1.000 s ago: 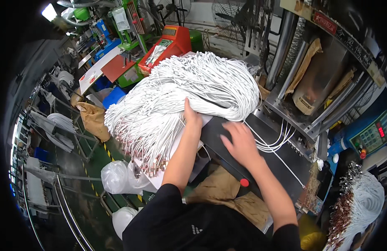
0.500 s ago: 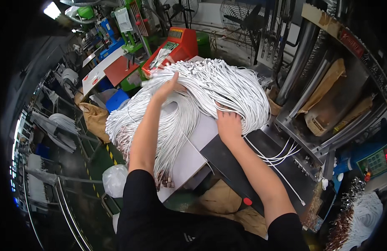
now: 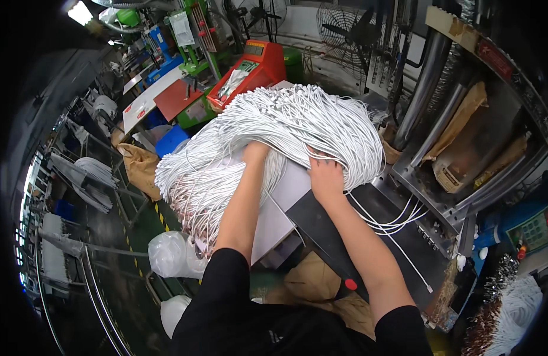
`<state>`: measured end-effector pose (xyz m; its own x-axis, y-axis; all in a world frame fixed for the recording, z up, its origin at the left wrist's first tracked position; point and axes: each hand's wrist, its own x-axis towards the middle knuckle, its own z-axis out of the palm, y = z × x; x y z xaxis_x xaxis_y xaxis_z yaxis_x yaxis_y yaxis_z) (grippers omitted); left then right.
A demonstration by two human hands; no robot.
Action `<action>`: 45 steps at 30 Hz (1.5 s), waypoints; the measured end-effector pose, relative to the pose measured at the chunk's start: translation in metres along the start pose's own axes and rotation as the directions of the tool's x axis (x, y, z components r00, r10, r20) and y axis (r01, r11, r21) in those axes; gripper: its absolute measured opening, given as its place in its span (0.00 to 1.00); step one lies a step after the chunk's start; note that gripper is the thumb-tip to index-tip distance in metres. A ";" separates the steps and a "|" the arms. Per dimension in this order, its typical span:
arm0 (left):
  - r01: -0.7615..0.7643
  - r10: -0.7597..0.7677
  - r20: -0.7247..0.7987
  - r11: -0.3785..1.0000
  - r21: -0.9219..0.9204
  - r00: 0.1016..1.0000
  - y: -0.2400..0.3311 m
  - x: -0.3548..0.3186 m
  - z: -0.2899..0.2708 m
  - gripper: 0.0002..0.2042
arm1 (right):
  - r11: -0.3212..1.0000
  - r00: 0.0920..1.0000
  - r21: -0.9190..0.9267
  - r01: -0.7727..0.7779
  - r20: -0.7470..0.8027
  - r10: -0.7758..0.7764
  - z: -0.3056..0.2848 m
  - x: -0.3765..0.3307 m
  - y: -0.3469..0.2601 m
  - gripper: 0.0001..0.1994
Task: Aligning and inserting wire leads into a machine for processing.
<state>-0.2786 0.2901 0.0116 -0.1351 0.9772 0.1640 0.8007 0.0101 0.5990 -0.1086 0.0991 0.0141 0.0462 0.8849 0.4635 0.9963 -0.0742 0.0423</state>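
white cable bundle (image 3: 298, 127) btwn red machine (image 3: 256, 68) & black tray (image 3: 375, 231)

Both bare forearms run up from short black sleeves at the lower edge toward the big heap of white cords (image 3: 298, 127), the left one nearly straight and steep, the right one angled in from the lower right. The left hand (image 3: 254, 151) is pushed into the near side of the heap at its middle, so the fingers are buried and cannot be seen. The right hand (image 3: 326, 175) lies palm down against the heap's near right edge, wrist level, its fingers (image 3: 321, 159) spread and curled into the strands.
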 end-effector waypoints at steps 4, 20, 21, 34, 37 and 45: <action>-0.069 0.040 -0.084 0.927 -0.368 0.996 -0.015 0.019 -0.016 0.26 | 1.000 1.000 0.014 -0.009 -0.014 0.009 0.002 0.002 0.002 0.37; 0.047 0.141 0.051 0.027 -0.998 0.989 -0.113 -0.195 -0.428 0.29 | 0.995 0.982 0.080 -0.066 -0.169 0.079 0.018 0.003 -0.004 0.31; 0.059 0.321 0.055 -0.001 -0.998 0.946 -0.110 -0.214 -0.449 0.30 | 0.993 0.989 0.094 -0.073 -0.119 0.084 0.019 0.002 -0.005 0.31; 0.319 0.691 0.058 -0.256 -0.913 0.720 -0.025 -0.273 -0.398 0.35 | -0.556 0.755 0.796 -0.238 -0.209 -0.621 -0.191 -0.117 -0.174 0.28; -0.128 0.629 -0.160 -0.097 -0.987 0.761 -0.024 -0.250 -0.399 0.39 | -0.412 0.630 0.873 -0.262 -0.168 -0.758 -0.194 -0.148 -0.181 0.33; -0.831 0.709 -0.441 0.415 -0.372 0.551 0.047 -0.120 -0.457 0.37 | -0.459 0.499 0.652 -0.604 -0.140 -0.855 -0.198 -0.155 -0.130 0.38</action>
<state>-0.4916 0.0764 0.3779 0.2360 0.4519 0.8603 0.2272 -0.8864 0.4033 -0.2591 -0.1194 0.1119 -0.8392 0.4408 0.3186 -0.4379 -0.2002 -0.8764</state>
